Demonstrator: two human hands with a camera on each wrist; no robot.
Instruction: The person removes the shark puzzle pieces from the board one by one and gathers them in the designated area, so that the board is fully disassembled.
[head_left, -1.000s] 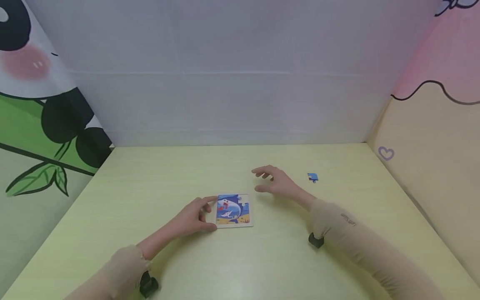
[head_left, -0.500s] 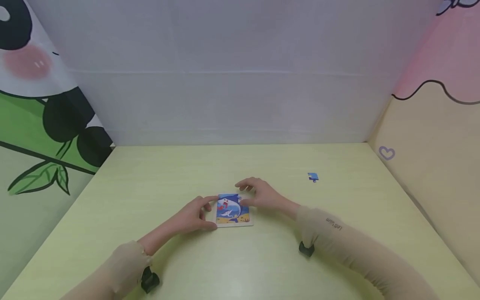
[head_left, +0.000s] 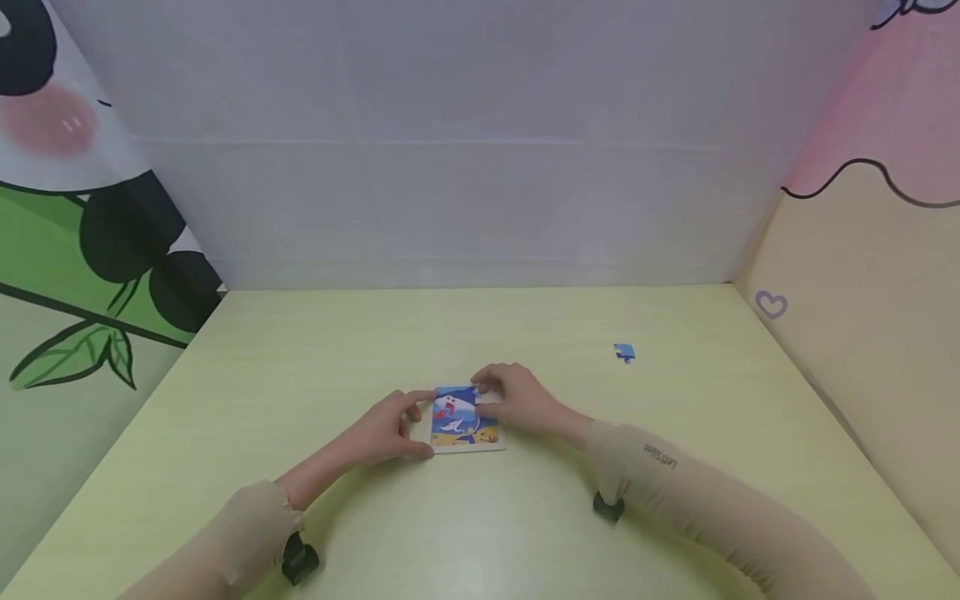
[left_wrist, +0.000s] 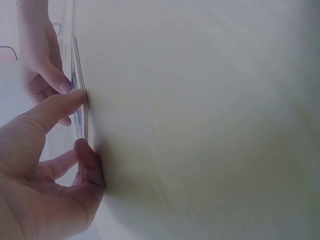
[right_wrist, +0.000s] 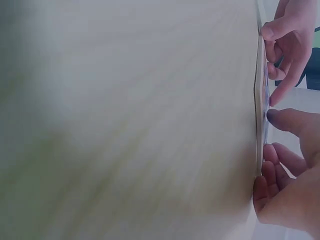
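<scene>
The puzzle (head_left: 454,417) lies flat on the desk (head_left: 465,533), with a blue sea picture inside its pale frame. At its left side, the left hand (head_left: 386,429) holds the edge, thumb and forefinger set wide apart at the near and far corners. At its far right, the right hand (head_left: 525,398) has bent fingers and thumb partly apart over the picture; whether they hold a piece I cannot tell. A loose blue piece (head_left: 624,352) lies beyond the puzzle, well to its right.
</scene>
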